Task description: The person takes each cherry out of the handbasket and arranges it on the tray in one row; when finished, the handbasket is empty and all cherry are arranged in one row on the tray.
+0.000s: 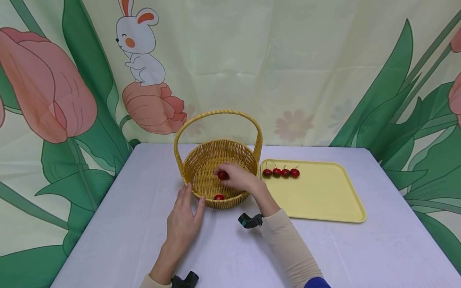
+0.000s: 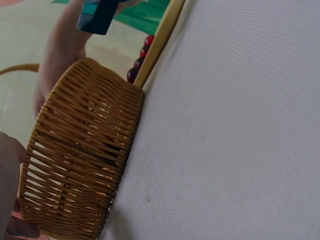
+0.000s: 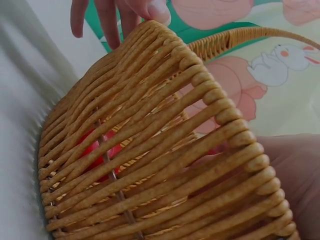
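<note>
Inside a round wicker basket (image 1: 248, 195), my right hand (image 1: 235, 176) pinches a dark red cherry (image 1: 223, 175) above the basket floor. Another red cherry (image 1: 218, 197) lies near the basket's front wall; red also shows through the weave in the right wrist view. My left hand (image 1: 183, 218) rests on the front left of the rim, its fingers fairly straight. In the right wrist view that hand's thumb (image 3: 159, 11) touches the rim. The weave hides most of my right hand in the right wrist view.
Right of the basket lies a yellow tray (image 1: 317, 196) with several stemmed cherries (image 1: 285, 173) in a row at its back left. The basket's tall arched handle (image 1: 217, 112) rises over it. A white cloth (image 1: 119, 232) covers the table, and a printed curtain (image 1: 230, 72) hangs behind.
</note>
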`<action>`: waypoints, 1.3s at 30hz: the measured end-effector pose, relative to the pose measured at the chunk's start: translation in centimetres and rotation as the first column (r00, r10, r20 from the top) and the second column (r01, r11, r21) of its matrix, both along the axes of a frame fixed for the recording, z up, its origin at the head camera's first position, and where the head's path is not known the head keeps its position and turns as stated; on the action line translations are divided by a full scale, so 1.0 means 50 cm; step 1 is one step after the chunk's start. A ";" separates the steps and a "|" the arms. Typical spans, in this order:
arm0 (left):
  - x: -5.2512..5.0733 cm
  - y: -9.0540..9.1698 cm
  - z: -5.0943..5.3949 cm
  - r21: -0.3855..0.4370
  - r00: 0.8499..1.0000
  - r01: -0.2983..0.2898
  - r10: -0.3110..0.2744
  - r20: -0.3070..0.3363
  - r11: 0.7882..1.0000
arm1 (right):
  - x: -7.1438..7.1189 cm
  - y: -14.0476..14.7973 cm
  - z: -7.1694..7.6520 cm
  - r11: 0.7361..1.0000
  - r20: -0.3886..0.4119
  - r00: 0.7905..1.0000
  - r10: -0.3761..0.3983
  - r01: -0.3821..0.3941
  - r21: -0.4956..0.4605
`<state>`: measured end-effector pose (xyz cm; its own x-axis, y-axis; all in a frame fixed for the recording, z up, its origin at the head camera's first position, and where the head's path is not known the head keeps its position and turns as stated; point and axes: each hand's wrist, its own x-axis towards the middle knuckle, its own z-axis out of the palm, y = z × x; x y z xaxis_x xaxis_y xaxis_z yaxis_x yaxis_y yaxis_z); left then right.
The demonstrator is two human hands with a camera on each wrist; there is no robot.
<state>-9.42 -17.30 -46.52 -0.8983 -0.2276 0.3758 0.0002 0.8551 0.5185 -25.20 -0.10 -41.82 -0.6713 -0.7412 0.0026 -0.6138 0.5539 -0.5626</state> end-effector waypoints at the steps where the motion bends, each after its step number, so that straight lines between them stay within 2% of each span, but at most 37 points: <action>1: 0.000 0.000 0.000 -0.001 1.000 0.000 0.000 0.001 1.000 | 0.001 0.002 0.002 1.000 -0.003 1.000 -0.014 0.014 -0.005; 6: 0.000 0.000 -0.001 -0.004 1.000 0.000 0.000 0.005 1.000 | 0.011 0.014 0.018 0.996 -0.036 0.996 -0.081 0.079 -0.039; 10: 0.000 -0.001 -0.002 0.002 1.000 0.000 0.000 0.003 1.000 | 0.018 0.028 0.032 0.994 -0.084 0.992 -0.094 0.088 -0.071; 19: 0.000 0.001 -0.003 0.009 1.000 0.000 0.000 0.007 1.000 | 0.036 0.073 0.051 0.986 -0.140 0.984 -0.111 0.092 -0.137; 31: 0.002 0.001 -0.001 0.023 1.000 0.002 -0.002 -0.001 1.000 | 0.048 0.154 0.059 0.971 -0.129 0.981 -0.147 0.118 -0.209; 39: 0.002 0.000 0.001 0.021 1.000 0.012 -0.012 -0.011 1.000 | 0.047 0.222 0.043 0.958 -0.149 0.967 -0.205 0.168 -0.232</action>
